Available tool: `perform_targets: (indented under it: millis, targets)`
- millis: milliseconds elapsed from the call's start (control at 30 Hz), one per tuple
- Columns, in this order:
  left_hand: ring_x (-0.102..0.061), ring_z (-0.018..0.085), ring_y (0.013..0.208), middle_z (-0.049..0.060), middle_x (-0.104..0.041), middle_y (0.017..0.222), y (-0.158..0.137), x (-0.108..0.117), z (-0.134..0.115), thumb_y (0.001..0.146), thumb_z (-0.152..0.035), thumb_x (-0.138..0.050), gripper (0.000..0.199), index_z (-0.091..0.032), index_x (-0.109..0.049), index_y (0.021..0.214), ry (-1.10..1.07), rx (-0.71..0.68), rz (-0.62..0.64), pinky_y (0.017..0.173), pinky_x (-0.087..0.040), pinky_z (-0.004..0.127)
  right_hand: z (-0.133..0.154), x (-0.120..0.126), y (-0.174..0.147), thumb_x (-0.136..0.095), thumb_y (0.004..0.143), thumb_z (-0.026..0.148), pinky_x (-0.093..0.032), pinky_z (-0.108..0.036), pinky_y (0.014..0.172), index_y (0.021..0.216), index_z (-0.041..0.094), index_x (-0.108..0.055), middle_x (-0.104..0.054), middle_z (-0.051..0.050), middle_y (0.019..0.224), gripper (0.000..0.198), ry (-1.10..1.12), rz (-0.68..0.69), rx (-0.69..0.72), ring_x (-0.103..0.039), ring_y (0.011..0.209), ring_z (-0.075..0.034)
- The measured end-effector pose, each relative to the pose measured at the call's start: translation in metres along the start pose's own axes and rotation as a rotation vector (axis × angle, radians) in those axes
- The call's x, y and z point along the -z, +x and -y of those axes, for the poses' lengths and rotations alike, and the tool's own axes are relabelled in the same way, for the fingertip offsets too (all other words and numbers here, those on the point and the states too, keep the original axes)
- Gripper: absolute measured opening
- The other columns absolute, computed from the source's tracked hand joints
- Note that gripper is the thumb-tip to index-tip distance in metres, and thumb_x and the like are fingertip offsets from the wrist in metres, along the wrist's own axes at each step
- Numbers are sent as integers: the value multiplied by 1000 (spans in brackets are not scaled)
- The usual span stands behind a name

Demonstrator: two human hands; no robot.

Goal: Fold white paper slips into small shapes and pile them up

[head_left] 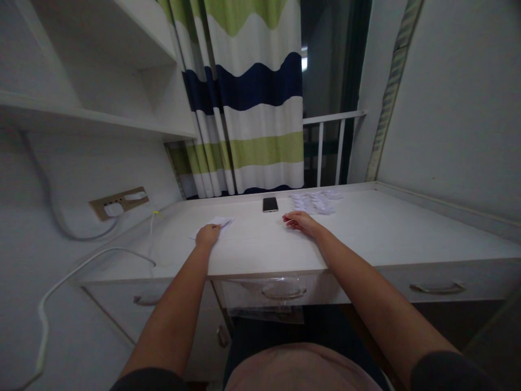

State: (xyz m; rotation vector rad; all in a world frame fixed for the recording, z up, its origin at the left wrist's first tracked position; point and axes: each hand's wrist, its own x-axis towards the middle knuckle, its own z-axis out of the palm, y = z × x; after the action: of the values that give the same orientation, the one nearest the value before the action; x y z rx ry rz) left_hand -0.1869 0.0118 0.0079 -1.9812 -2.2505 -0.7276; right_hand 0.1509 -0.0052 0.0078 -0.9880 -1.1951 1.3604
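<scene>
On the left part of the white desk (pixel 248 250), my left hand (pixel 208 235) is closed on some white paper (pixel 222 221), which shows beyond the fingers and at the hand's left side. Most of that paper is covered by the hand. My right hand (pixel 300 221) hovers at or just above the desktop, its fingers loosely bent and apart, with nothing visible in them. Just beyond it lies a group of small white folded paper pieces (pixel 315 203), set close together in rows. A dark phone (pixel 270 205) rests flat between the two hands, farther back.
A white cable (pixel 109 251) crosses the desk's left end. Plugs sit in a wall socket panel (pixel 120 203). Drawers with metal handles (pixel 284 295) run below the front edge, with clear plastic at the middle one. A striped curtain (pixel 260 108) hangs behind; a shelf (pixel 93 119) overhangs at left.
</scene>
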Motion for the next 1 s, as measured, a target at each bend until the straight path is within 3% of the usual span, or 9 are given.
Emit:
perform_targets:
  millis: [500, 767, 900, 1000]
  targets:
    - [-61, 27, 84, 19, -67, 91, -4, 4, -7, 83, -29, -38, 36, -11, -68, 90, 83, 12, -152, 69, -42, 32, 2, -2, -4, -60, 73, 11, -44, -17, 46, 68, 13, -65, -65, -5, 68, 7, -6, -26, -11, -57, 53, -8]
    - [-61, 24, 83, 11, -68, 89, 0, 2, 3, 74, -32, -53, 22, -17, -68, 82, -248, 126, -248, 69, -43, 31, 1, 1, -2, -64, 71, 12, -45, -17, 48, 70, 13, -64, -66, -5, 68, 1, 3, 18, -11, -57, 54, -8]
    - [-61, 22, 81, 10, -68, 87, 1, 3, 6, 74, -29, -52, 20, -16, -66, 80, -373, 181, -278, 70, -43, 29, 1, 1, -3, -63, 72, 12, -46, -17, 48, 70, 13, -64, -66, -5, 69, 3, -12, 5, -4, -57, 54, -8]
    - [-60, 21, 84, 9, -67, 90, -5, 10, 0, 77, -28, -48, 21, -17, -64, 84, -395, 181, -388, 74, -43, 29, 2, -1, -3, -62, 72, 12, -45, -17, 49, 70, 13, -65, -65, -5, 69, 4, -22, -9, -3, -57, 54, -8]
